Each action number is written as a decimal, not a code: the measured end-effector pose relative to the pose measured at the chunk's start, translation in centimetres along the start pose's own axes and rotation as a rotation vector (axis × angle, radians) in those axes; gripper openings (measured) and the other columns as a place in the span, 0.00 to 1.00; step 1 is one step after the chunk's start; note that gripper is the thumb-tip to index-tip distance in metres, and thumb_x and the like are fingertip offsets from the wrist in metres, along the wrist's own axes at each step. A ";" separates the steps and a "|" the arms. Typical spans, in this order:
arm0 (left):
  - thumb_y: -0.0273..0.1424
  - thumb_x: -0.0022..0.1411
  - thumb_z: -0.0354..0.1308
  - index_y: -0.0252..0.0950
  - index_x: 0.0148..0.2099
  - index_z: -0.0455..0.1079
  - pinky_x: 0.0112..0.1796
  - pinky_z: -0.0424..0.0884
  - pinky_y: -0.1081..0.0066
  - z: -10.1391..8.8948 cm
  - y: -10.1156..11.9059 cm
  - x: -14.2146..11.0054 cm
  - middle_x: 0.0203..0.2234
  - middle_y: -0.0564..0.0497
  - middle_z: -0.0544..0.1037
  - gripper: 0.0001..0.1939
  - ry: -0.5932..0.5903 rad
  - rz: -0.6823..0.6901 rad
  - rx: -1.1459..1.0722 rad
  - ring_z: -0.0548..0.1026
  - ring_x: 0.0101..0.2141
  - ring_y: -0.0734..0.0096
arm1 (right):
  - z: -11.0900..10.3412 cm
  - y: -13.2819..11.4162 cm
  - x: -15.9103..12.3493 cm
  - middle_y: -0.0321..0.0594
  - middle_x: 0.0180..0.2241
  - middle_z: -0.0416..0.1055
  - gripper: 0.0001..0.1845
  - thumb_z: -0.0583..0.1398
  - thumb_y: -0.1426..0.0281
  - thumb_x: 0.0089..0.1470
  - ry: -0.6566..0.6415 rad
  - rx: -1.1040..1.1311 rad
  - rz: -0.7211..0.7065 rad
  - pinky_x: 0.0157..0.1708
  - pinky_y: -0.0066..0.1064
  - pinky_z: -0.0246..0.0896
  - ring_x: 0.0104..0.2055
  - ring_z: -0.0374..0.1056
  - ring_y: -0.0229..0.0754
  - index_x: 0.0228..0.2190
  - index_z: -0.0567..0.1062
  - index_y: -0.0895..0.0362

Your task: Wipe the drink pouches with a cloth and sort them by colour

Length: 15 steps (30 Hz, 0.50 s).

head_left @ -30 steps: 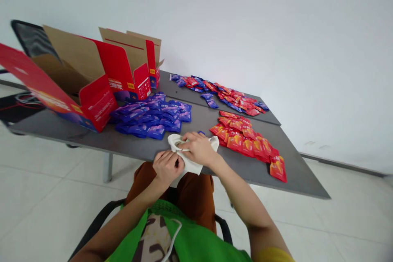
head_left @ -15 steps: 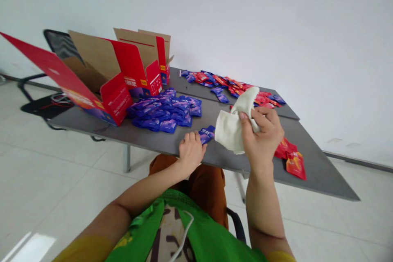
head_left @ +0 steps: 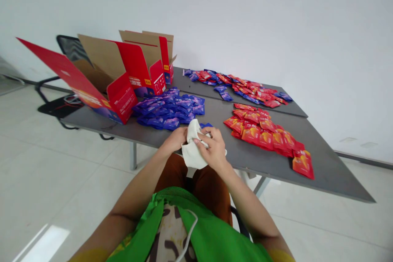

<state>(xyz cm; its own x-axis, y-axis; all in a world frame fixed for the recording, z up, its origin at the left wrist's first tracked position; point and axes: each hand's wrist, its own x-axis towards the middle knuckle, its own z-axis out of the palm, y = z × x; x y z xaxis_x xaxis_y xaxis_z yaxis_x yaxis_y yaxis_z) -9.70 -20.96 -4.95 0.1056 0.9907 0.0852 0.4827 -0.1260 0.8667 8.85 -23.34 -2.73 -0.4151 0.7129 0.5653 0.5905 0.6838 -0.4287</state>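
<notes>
My right hand [head_left: 214, 147] pinches a white cloth [head_left: 194, 156] just above the near table edge. Against the cloth's left side is my left hand [head_left: 177, 139], its fingers covered by the folds, so their grip is hidden. A blue-purple sachet [head_left: 206, 125] shows partly behind the cloth. Beyond my left hand lies a heap of blue-purple sachets [head_left: 170, 108]. Red-orange sachets [head_left: 260, 129] overlap in a spread to the right of my right hand, with a red sachet [head_left: 303, 166] at its near end.
Open red cardboard boxes [head_left: 123, 100] stand along the left of the grey table [head_left: 331, 176]. Mixed red and blue sachets [head_left: 245, 88] lie along the back by the wall. A black chair [head_left: 50, 106] with a cable on its seat stands at far left.
My right hand has brought the white cloth left and down to my left hand, uncovering the red-orange sachets. My left hand has moved slightly left from the single blue-purple sachet to the cloth.
</notes>
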 end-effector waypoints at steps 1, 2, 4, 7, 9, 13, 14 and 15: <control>0.35 0.57 0.50 0.32 0.30 0.71 0.26 0.65 0.73 -0.4 -0.3 -0.1 0.24 0.49 0.77 0.13 -0.046 -0.033 -0.063 0.71 0.25 0.70 | 1.0 0.0 0.0 0.43 0.47 0.67 0.16 0.54 0.59 0.62 -0.064 -0.042 -0.006 0.49 0.39 0.59 0.48 0.62 0.46 0.43 0.78 0.51; 0.35 0.55 0.51 0.32 0.30 0.70 0.24 0.63 0.74 -0.7 -0.4 -0.2 0.22 0.50 0.75 0.12 -0.082 -0.059 -0.108 0.68 0.23 0.72 | 1.7 -0.2 0.1 0.44 0.47 0.67 0.18 0.54 0.58 0.62 -0.116 -0.080 -0.004 0.49 0.40 0.58 0.48 0.61 0.47 0.45 0.76 0.52; 0.33 0.53 0.52 0.32 0.29 0.70 0.22 0.60 0.75 -1.4 -0.5 -0.5 0.19 0.53 0.72 0.10 -0.144 -0.072 -0.126 0.65 0.20 0.75 | 2.5 -0.6 0.4 0.46 0.49 0.66 0.21 0.53 0.56 0.62 -0.183 -0.145 0.038 0.48 0.40 0.58 0.48 0.60 0.49 0.50 0.72 0.53; 0.35 0.55 0.50 0.33 0.27 0.68 0.22 0.60 0.75 -2.1 -0.4 -0.5 0.20 0.53 0.71 0.11 -0.211 -0.025 -0.053 0.65 0.21 0.76 | 2.6 -0.8 1.4 0.47 0.50 0.65 0.23 0.53 0.55 0.61 -0.261 -0.240 0.156 0.44 0.39 0.60 0.48 0.60 0.50 0.54 0.67 0.51; 0.38 0.60 0.46 0.35 0.26 0.65 0.21 0.60 0.74 -2.1 -0.1 -0.5 0.18 0.53 0.70 0.15 -0.224 -0.045 0.012 0.64 0.18 0.75 | 2.4 -0.2 2.5 0.46 0.49 0.65 0.21 0.54 0.56 0.61 -0.320 -0.328 0.253 0.42 0.40 0.61 0.48 0.61 0.52 0.53 0.67 0.49; 0.41 0.66 0.40 0.39 0.23 0.61 0.23 0.60 0.72 -0.9 0.7 -1.2 0.14 0.54 0.67 0.21 -0.132 -0.055 0.196 0.65 0.18 0.71 | 1.5 1.7 4.4 0.46 0.46 0.67 0.16 0.55 0.60 0.60 -0.345 -0.480 0.456 0.40 0.42 0.62 0.49 0.61 0.55 0.49 0.71 0.48; 0.40 0.66 0.39 0.39 0.23 0.60 0.24 0.60 0.71 -0.6 1.0 -1.5 0.13 0.53 0.67 0.22 -0.099 -0.041 0.239 0.67 0.19 0.70 | 1.0 2.0 4.6 0.46 0.46 0.67 0.16 0.56 0.61 0.60 -0.327 -0.490 0.471 0.41 0.41 0.61 0.49 0.62 0.54 0.49 0.71 0.48; 0.39 0.67 0.38 0.39 0.22 0.59 0.26 0.61 0.71 -0.3 1.2 -1.9 0.13 0.53 0.68 0.22 -0.074 -0.028 0.270 0.68 0.19 0.69 | 0.5 2.2 4.7 0.46 0.46 0.67 0.16 0.56 0.62 0.60 -0.301 -0.480 0.461 0.41 0.40 0.61 0.49 0.62 0.53 0.49 0.71 0.47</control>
<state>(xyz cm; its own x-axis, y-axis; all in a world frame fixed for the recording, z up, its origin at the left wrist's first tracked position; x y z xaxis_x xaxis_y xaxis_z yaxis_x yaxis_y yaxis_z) -9.59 -22.94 -3.97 0.1473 0.9889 0.0187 0.6991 -0.1174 0.7053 7.85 -18.44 -1.40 -0.1823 0.9710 0.1543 0.9610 0.2092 -0.1811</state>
